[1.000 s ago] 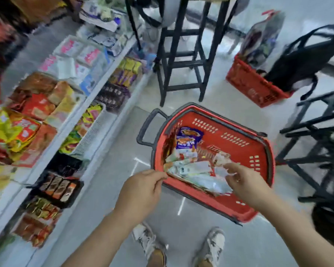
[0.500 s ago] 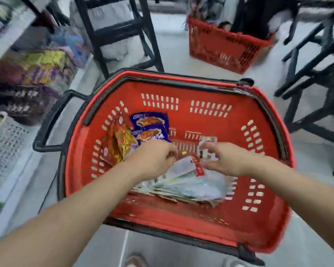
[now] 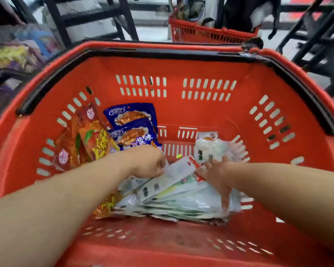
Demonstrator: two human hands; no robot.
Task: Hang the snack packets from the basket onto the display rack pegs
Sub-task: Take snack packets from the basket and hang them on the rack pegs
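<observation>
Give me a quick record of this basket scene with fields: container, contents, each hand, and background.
container: red basket, black handle lying along its rim
contents: white packets stacked in the middle; blue packets and orange packets leaning at the left wall
left hand: fingers curled at the top white packet's edge
right hand: grips the white stack, thumb laid across it
background: second red basket on the floor behind

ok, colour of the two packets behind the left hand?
Dark blue packets with orange food pictures and white lettering; head view.
</observation>
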